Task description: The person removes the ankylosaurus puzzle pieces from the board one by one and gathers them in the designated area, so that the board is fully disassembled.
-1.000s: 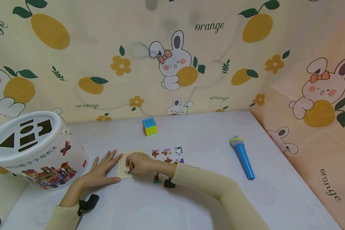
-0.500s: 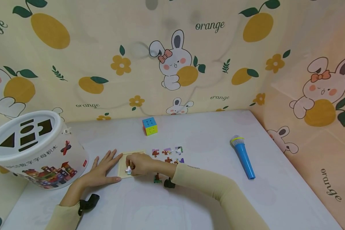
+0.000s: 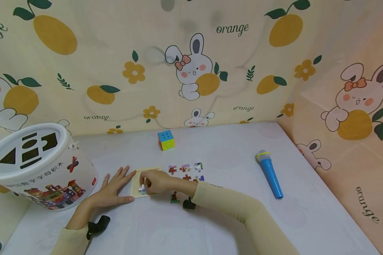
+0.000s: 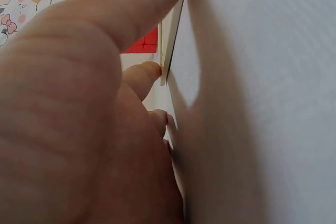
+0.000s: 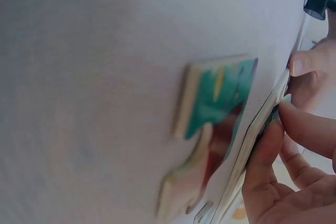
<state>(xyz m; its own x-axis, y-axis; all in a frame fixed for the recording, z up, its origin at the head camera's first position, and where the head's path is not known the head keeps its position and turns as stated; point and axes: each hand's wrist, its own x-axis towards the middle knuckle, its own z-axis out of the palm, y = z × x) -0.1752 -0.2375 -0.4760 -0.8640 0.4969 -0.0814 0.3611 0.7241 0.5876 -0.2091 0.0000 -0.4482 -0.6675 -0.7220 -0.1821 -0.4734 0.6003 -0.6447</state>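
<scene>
My left hand (image 3: 113, 189) lies with its fingers spread, thumb and fingertip touching the left edge of a pale wooden puzzle board (image 3: 134, 189). Above the board, my right hand (image 3: 156, 181) pinches a small jigsaw piece (image 3: 142, 190) between thumb and finger, near the lower left corner. That piece shows white and light blue in the head view; in the right wrist view only its tip (image 5: 286, 98) peeks out. Much of the board is hidden under the right hand. A green and dark red jigsaw piece (image 5: 223, 95) lies on the table close to the right wrist.
Several loose jigsaw pieces (image 3: 185, 168) lie right of the board, some partly behind the right forearm. A puzzle cube (image 3: 166, 140) sits behind them. A blue toy microphone (image 3: 270, 175) lies at the right. A large white bucket (image 3: 51, 170) stands at the left.
The pinched piece has turned in my right fingers; it showed red and green a second ago and shows white and light blue now. My left hand has stayed in place.
</scene>
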